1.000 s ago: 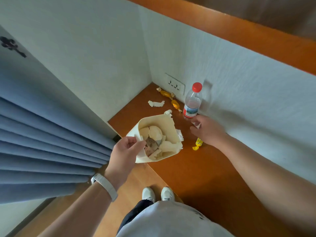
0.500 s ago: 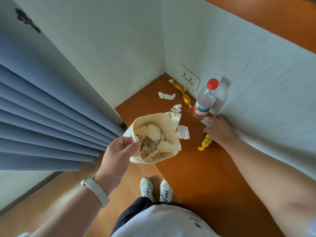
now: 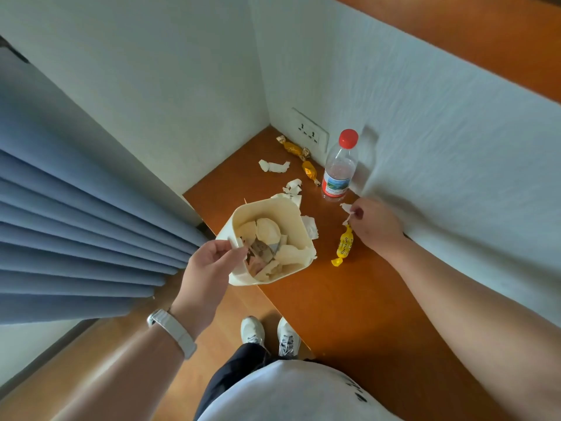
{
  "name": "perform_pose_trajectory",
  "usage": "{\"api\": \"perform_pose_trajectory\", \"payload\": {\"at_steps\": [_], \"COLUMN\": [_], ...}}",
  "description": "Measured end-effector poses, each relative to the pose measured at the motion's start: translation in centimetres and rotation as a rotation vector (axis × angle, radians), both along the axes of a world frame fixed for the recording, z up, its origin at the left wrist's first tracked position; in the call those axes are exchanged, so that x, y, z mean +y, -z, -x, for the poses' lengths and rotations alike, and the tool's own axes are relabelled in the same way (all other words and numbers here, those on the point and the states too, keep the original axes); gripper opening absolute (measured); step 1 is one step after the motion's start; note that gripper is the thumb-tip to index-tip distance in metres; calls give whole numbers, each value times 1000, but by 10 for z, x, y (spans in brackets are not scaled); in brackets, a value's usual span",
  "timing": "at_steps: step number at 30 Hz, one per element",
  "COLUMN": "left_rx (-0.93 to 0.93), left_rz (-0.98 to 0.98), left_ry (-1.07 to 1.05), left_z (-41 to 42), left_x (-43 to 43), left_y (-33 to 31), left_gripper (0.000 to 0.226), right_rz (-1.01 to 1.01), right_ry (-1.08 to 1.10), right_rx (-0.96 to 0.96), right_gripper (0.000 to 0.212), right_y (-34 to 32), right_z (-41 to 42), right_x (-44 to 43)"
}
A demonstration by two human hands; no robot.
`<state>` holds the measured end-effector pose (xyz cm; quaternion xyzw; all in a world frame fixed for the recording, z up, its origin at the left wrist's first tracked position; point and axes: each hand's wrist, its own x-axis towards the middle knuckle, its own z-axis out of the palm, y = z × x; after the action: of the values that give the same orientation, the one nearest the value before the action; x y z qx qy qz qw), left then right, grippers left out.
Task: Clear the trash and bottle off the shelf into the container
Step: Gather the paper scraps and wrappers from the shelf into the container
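Note:
My left hand [image 3: 209, 262] grips the near rim of a cream container [image 3: 291, 214] holding crumpled paper, held over the front edge of the orange wooden shelf [image 3: 349, 293]. My right hand [image 3: 375, 224] pinches a small white paper scrap [image 3: 346, 208] just above the shelf, beside the wall. A clear plastic bottle with a red cap [image 3: 338, 168] stands upright just beyond that hand. A yellow candy wrapper [image 3: 343, 246] lies below my right hand. White paper scraps [image 3: 274, 166] and two golden candy wrappers [image 3: 309, 170] lie toward the back corner.
White walls enclose the shelf at the back and right, with a power socket [image 3: 309, 133] near the corner. Blue curtains [image 3: 76, 232] hang at the left. My shoes [image 3: 268, 335] stand on the wooden floor below the shelf edge.
My right hand has lifted a white paper scrap off the shelf near the bottle. The container stays in my left hand; the camera has shifted slightly.

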<state>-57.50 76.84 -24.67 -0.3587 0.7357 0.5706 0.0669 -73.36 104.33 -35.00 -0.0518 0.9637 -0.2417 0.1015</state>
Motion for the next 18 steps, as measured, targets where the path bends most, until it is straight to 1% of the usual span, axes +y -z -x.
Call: {"api": "perform_pose_trajectory", "payload": {"at_steps": [2, 4, 7, 11, 13, 15, 18], "left_rx": [7, 7, 4, 15, 33, 47, 61], "left_rz": [-1, -2, 4, 2, 12, 22, 16], "left_ry": [29, 55, 88, 124, 150, 174, 206], "left_z": [4, 9, 14, 19, 21, 23, 25], "left_x": [6, 10, 13, 19, 21, 23, 23], "left_y": [-2, -2, -4, -14, -18, -21, -24], "left_gripper": [26, 21, 20, 21, 20, 20, 20], "right_rz": [22, 85, 172, 283, 315, 312, 224], "right_ry": [38, 52, 53, -4, -86, -189, -263], "right_rx": [16, 35, 94, 163, 203, 252, 294], "right_gripper": [17, 18, 15, 14, 12, 12, 13], "right_y": [-9, -19, -44, -85, -100, -106, -106], "right_z": [-4, -9, -19, -39, -47, -53, -54], "right_x": [2, 3, -3, -22, -33, -43, -52]}}
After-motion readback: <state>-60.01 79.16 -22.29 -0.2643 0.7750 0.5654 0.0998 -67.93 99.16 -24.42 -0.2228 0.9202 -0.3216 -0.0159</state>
